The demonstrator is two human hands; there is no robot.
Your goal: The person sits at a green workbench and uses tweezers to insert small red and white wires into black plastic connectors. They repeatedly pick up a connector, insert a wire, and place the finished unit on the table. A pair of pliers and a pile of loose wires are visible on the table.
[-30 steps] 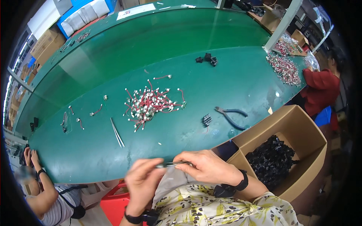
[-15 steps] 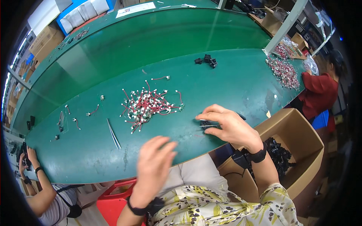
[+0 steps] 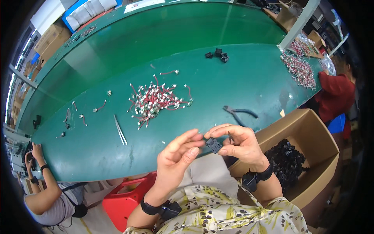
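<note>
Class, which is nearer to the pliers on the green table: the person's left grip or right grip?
Right. The right grip is just below the pliers in the picture; the left grip is farther off, below and to their left.

Totally an assembly workshop: long green workbench [image 3: 253, 74], heaped connector wires [image 3: 152, 101], pliers [image 3: 230, 110], tweezers [image 3: 119, 129], a co-worker [image 3: 336, 95], plus maybe shelving [image 3: 22, 76], blurry far left.

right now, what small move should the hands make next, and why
I'd probably close the left hand lightly on the near side of the black block to steady it: the right hand has it in its grip, while the left is open right beside it.
</note>
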